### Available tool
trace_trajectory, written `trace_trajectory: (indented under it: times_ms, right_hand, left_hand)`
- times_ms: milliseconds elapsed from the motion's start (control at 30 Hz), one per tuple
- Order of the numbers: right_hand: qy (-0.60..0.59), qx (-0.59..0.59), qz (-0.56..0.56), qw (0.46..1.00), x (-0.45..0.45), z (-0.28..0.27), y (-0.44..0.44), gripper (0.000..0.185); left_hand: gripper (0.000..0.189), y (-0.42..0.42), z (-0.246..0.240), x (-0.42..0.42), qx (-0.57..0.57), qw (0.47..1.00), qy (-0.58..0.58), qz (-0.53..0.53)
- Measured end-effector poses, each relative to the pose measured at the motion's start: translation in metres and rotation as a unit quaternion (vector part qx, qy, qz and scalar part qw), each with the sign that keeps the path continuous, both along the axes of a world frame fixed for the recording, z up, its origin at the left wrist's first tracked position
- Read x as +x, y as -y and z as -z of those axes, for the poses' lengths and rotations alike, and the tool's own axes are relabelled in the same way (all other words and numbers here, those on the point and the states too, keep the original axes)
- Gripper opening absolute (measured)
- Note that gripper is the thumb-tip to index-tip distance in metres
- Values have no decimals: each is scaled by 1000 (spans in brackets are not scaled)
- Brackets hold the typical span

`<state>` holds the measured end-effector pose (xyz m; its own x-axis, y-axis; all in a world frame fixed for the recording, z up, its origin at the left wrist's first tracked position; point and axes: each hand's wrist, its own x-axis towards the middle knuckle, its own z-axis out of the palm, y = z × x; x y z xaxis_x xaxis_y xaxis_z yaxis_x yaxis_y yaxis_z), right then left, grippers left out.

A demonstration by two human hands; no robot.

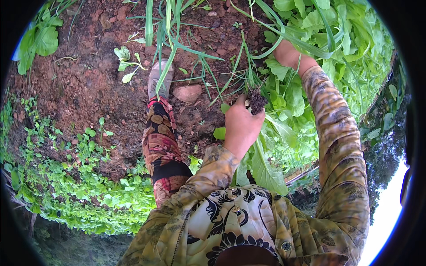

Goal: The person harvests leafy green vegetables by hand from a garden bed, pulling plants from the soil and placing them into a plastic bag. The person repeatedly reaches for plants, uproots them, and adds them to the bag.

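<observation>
My left hand [243, 128] grips a root clump [257, 101] caked with dark soil, just left of the leafy greens. Thin green blades [249, 74] rise from the top of that clump. Farther forward on the right, my right hand [293, 59] reaches in among broad leaves [319, 20] and long strap-like leaves [329, 33]. Foliage hides its fingers, so what they touch is unclear. A taller plant with long narrow leaves [166, 23] stands in the soil ahead of me.
Reddish soil [100, 76] with scattered stones spreads to the left. My shoe [160, 78] stands beside a large flat stone [188, 93]. A loose leafy seedling [128, 63] lies on the ground. Low green plants [96, 196] border the bed at lower left.
</observation>
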<state>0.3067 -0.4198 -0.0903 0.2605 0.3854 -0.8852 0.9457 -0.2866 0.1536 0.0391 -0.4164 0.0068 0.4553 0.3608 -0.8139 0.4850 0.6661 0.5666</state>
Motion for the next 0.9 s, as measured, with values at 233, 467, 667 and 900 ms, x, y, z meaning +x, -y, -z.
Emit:
trace_trajectory:
  times_ms: [233,467,667,900]
  right_hand:
    - [56,-71,83,992,16,0,67,32]
    - [26,-170,-2,985,25,35,89,44]
    - [79,36,274,958,21,65,102,56]
    - [98,4,187,977,19,42,90,45]
  left_hand:
    - [32,-10,-4,-2,30,999,-14,15]
    - [33,-10,-3,3,28,999,-10,18]
    - [35,-5,1,4,39,999,-26,26]
    - [31,-4,3,3,39,999,-27,23]
